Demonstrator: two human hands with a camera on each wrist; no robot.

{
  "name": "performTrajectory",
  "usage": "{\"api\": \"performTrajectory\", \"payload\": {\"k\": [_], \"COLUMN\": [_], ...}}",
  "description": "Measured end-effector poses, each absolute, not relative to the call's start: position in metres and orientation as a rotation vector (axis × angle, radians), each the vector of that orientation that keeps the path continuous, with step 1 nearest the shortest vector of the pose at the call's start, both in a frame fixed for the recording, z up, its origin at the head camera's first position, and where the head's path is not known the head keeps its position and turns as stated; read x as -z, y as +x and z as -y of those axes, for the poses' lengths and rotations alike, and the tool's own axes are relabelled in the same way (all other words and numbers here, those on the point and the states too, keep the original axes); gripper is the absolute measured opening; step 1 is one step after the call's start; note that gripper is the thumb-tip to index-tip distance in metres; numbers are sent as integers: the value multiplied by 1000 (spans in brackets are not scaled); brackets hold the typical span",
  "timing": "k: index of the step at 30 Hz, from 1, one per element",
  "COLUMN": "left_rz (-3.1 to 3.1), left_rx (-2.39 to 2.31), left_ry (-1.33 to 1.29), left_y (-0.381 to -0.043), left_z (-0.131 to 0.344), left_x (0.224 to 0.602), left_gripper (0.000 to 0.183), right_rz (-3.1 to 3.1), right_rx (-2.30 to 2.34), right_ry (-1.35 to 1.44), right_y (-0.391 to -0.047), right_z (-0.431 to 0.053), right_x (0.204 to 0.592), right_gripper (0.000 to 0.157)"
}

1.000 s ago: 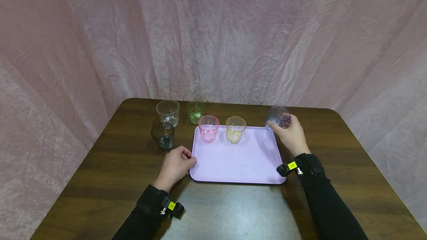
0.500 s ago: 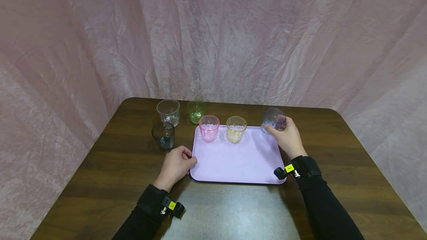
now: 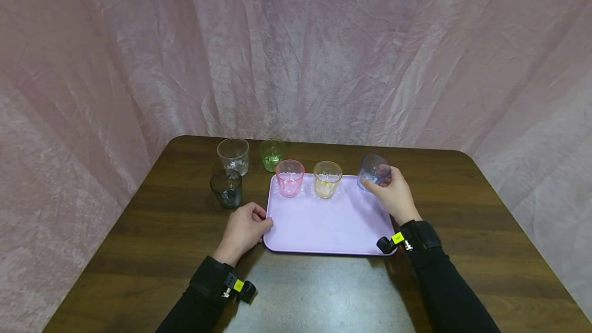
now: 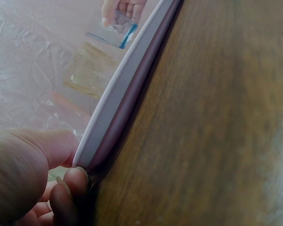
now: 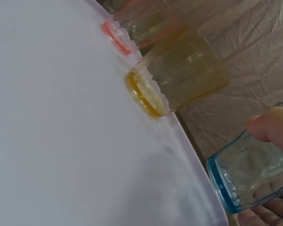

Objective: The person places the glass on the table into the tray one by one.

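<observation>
My right hand (image 3: pixel 394 195) grips a blue glass (image 3: pixel 371 172) by its side, upright, at the far right corner of the lilac tray (image 3: pixel 328 227). In the right wrist view the thick base of the blue glass (image 5: pixel 221 184) is close to the tray's rim; whether it touches cannot be told. The left hand (image 3: pixel 245 231) pinches the tray's left edge, thumb above and fingers below, as the left wrist view shows. On the tray's far side stand a pink glass (image 3: pixel 289 181) and a yellow glass (image 3: pixel 327 183), apart from each other.
Left of the tray stand a dark grey glass (image 3: pixel 226 190) and a clear glass (image 3: pixel 233 157). Behind its far left corner is a green glass (image 3: pixel 272 155). A pink curtain (image 3: pixel 296 50) hangs behind the brown wooden table (image 3: pixel 139 230).
My right hand has carried the blue glass left and nearer, from beyond the tray's far right corner to over that corner. The left hand and the tray look unchanged.
</observation>
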State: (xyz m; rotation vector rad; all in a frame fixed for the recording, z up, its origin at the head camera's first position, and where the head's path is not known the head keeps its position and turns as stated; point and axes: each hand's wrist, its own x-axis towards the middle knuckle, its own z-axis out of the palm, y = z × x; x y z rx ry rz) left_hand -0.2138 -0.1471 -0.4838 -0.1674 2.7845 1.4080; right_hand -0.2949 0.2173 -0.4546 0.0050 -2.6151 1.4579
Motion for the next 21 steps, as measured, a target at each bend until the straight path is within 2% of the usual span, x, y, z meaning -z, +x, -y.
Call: {"api": "performTrajectory", "payload": {"k": [21], "left_rz": [-2775], "left_rx": [-1407], "left_ry": [-167], "left_y": [-214], "left_z": [148], "left_x": [483], "left_gripper": [17], "right_rz": [2654], "right_rx": [-1415], "right_ry": [65], "right_y": [-292], "right_z": [-208], "right_x": [469], "right_gripper": [70]}}
